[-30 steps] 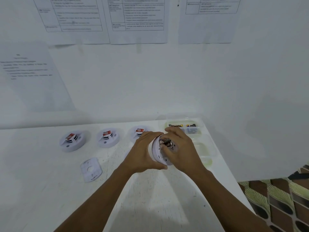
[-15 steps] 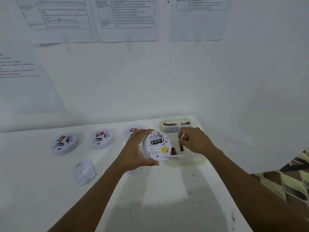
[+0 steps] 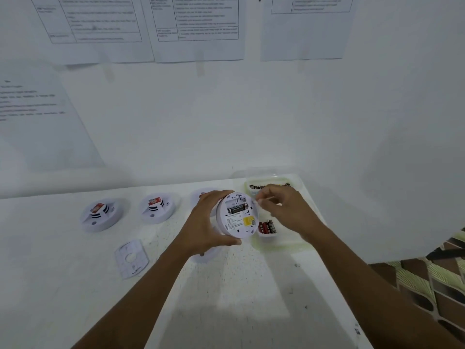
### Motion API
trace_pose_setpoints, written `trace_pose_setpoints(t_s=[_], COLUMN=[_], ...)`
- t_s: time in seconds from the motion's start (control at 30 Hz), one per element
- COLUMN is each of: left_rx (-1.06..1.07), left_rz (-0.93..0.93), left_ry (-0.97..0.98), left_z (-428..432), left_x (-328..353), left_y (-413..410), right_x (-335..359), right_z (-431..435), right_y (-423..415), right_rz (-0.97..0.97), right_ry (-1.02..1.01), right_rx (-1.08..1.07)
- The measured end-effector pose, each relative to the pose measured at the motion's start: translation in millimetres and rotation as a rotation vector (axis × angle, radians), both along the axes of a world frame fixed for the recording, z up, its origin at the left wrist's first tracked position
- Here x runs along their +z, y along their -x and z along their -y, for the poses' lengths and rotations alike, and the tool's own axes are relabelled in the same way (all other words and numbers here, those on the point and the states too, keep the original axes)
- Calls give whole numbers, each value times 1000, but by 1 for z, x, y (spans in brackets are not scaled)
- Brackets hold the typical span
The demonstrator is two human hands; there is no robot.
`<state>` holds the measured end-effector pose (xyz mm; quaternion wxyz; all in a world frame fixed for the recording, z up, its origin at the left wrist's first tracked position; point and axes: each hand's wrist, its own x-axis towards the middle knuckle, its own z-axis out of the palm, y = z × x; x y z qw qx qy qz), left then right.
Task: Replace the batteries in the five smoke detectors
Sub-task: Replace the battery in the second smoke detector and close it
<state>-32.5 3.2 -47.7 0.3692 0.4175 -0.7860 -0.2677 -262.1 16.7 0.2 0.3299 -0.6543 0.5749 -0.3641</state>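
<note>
Left hand [image 3: 208,222] gripped one detector [image 3: 239,222] by its rim, held clear of the desk [image 3: 226,298] and tilted, back side toward the camera. One battery [image 3: 236,209] sat in its open bay. A yellow label [image 3: 248,221] was below the bay.

Right hand [image 3: 284,210] was just right of the detector with fingers curled and tips near the rim. Could not tell whether they pinched anything.

A tub [image 3: 268,235] of red and black cells stood beneath the right hand, inside a pale tray [image 3: 297,245]. A second tub [image 3: 251,187] sat at the tray's far end, partly hidden.

On the desk to the left were the far-left detector [image 3: 100,215] and the middle detector [image 3: 158,207], both face up. A mounting plate [image 3: 130,258] lay nearer the front.
</note>
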Motion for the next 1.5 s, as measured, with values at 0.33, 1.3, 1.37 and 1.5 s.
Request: trace_pose_setpoints(t_s=[0.33, 1.3, 1.37, 1.5], left_rx=[21, 69, 64, 74], left_rz=[38, -2, -3, -21], left_ry=[160, 105, 100, 109], left_z=[0, 7, 10, 18], left_x=[3, -9, -11, -8], left_y=[3, 10, 10, 11], right_x=[-12, -36, -39, -37], right_z=[-17, 35, 37, 40], right_y=[-47, 37, 38, 43], right_rz=[332, -546, -556, -495], right_ry=[-120, -172, -209, -179], right_rx=[-264, 36, 49, 50])
